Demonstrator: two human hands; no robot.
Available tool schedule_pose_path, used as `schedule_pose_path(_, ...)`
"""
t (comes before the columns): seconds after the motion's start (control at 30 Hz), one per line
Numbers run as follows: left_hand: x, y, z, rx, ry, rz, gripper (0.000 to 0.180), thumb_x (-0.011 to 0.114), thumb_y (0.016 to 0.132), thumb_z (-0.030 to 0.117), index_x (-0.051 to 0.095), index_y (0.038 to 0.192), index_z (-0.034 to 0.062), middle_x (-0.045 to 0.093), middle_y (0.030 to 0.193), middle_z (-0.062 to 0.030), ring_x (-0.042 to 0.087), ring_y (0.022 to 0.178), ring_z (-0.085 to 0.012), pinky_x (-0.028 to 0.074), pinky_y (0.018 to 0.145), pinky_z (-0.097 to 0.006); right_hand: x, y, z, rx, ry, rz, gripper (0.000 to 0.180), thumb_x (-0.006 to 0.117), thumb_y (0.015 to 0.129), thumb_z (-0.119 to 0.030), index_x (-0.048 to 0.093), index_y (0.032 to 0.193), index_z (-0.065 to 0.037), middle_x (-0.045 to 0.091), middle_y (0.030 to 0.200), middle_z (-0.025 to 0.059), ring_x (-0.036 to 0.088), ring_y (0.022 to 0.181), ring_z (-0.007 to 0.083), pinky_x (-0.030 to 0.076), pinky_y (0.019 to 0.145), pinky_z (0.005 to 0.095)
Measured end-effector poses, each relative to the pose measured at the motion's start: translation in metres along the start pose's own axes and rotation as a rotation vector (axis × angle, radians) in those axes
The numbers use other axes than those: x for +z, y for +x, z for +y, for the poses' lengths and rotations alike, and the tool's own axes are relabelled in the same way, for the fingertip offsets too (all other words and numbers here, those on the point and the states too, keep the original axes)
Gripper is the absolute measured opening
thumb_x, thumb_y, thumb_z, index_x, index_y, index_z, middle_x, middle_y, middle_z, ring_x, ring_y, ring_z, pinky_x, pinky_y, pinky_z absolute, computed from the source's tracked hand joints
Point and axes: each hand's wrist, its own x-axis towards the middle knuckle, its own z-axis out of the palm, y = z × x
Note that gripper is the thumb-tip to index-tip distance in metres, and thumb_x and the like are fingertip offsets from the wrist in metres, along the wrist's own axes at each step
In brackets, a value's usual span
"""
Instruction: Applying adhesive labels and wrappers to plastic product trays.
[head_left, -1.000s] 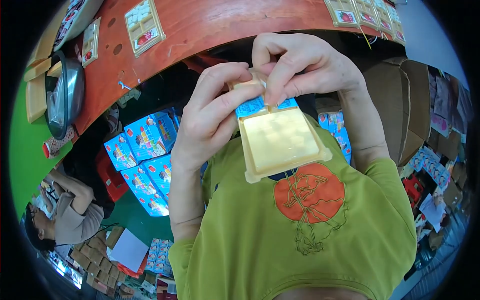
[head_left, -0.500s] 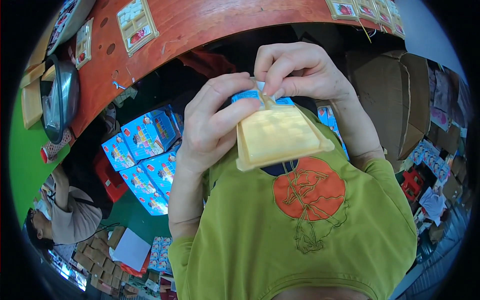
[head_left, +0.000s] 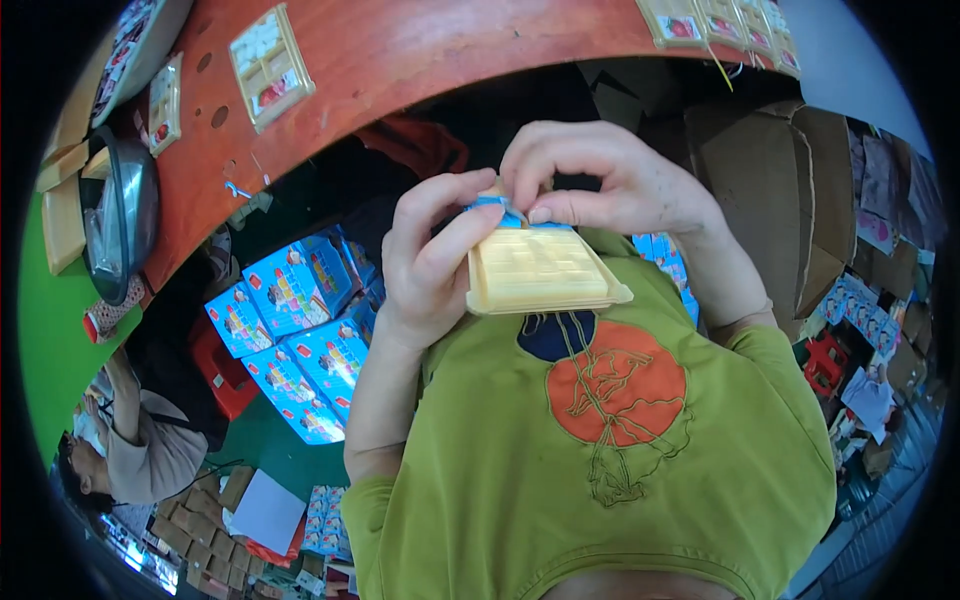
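The left hand (head_left: 430,250) pinches the pale-yellow rectangular plastic tray (head_left: 545,272) apparently for stability, while the right hand (head_left: 605,185) pinches its far end beside the blue printed strip (head_left: 510,220).

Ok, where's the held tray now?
In the head view, the tray is just right of centre, in front of the shirt, gripped by the left hand, the right hand at its blue end.

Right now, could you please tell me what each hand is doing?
Left hand: closed on the tray, holding its left side.
Right hand: fingers closed at the tray's far end; what they pinch cannot be told.
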Motion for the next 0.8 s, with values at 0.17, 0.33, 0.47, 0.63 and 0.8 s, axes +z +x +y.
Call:
schedule_pose_path(0.17, -0.001, 0.018, -0.014, -0.219, 0.044, 0.066, 0.045, 0.072, 0.076, -0.008, 0.058, 0.118, 0.0008, 0.062, 0.103, -0.0152, 0.067, 0.082, -0.0240, 0.055, 0.066, -0.030, -0.001, 0.005, 0.018, 0.011, 0.165, 0.072, 0.031, 0.049, 0.103, -0.023, 0.062, 0.113, 0.003, 0.061, 0.115, 0.0125, 0.058, 0.109, 0.0207, 0.045, 0.096, 0.0351)
schedule_pose_path(0.33, -0.006, 0.038, -0.027, -0.633, -0.065, 0.171, 0.043, 0.067, 0.085, -0.002, 0.052, 0.125, -0.0037, 0.062, 0.106, -0.0130, 0.064, 0.080, -0.0151, 0.052, 0.060, -0.024, 0.023, 0.047, 0.022, 0.140, 0.343, 0.332, 0.042, 0.045, 0.105, -0.024, 0.042, 0.139, 0.001, 0.056, 0.125, 0.0103, 0.055, 0.114, 0.0137, 0.047, 0.096, 0.0302)
schedule_pose_path(0.47, -0.009, 0.073, -0.057, -0.559, -0.214, 0.346, 0.048, 0.065, 0.089, 0.000, 0.046, 0.133, -0.0033, 0.063, 0.113, -0.0148, 0.065, 0.089, -0.0144, 0.053, 0.067, -0.025, 0.020, 0.112, 0.034, 0.062, 0.265, 0.602, 0.046, 0.051, 0.102, -0.016, 0.033, 0.142, -0.004, 0.058, 0.112, 0.0081, 0.058, 0.098, 0.0085, 0.051, 0.081, 0.0249)
schedule_pose_path(0.63, -0.035, 0.102, -0.070, -0.700, -0.065, 0.385, 0.046, 0.063, 0.091, 0.002, 0.046, 0.134, -0.0025, 0.054, 0.123, -0.0143, 0.062, 0.091, -0.0176, 0.054, 0.074, -0.030, -0.077, 0.204, 0.053, 0.091, -0.328, 0.718, 0.051, 0.055, 0.099, -0.024, 0.036, 0.141, -0.004, 0.062, 0.104, 0.0133, 0.063, 0.088, 0.0182, 0.051, 0.076, 0.0328)
schedule_pose_path(0.8, -0.084, 0.075, -0.102, -0.568, 0.475, 0.505, 0.023, 0.062, 0.092, 0.004, 0.062, 0.114, -0.0017, 0.054, 0.117, -0.0120, 0.060, 0.095, -0.0204, 0.051, 0.075, -0.030, -0.128, 0.267, 0.083, 0.065, -0.926, 0.740, 0.039, 0.051, 0.099, -0.029, 0.050, 0.134, -0.011, 0.059, 0.115, 0.0246, 0.062, 0.101, 0.0352, 0.050, 0.086, 0.0464)
